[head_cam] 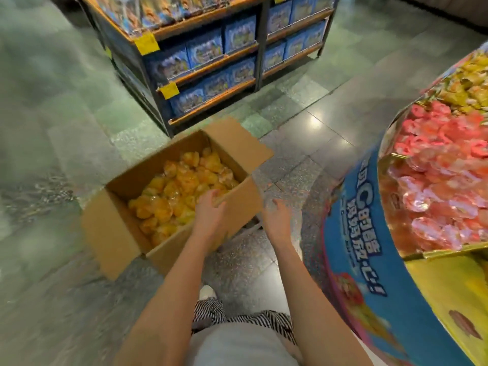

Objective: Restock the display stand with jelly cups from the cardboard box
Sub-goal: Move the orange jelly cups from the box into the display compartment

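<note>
Head view: one cardboard box [163, 250] sits open on the floor beside the one display stand [369, 247], flaps out for easy reach and heaped with orange jelly cups [179, 188], too many to count. The left hand [210, 210] lies over its rim; blur hides any grasp. The right hand [277, 215] hangs released, empty.

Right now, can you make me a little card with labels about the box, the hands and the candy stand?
box: cardboard box, open, on the floor
inside: orange jelly cups
left: left hand at the box's near rim, grip unclear
right: right hand open, empty, beside the box
stand: display stand on the right, holding pink cups
behind: shelf of blue packs
</note>
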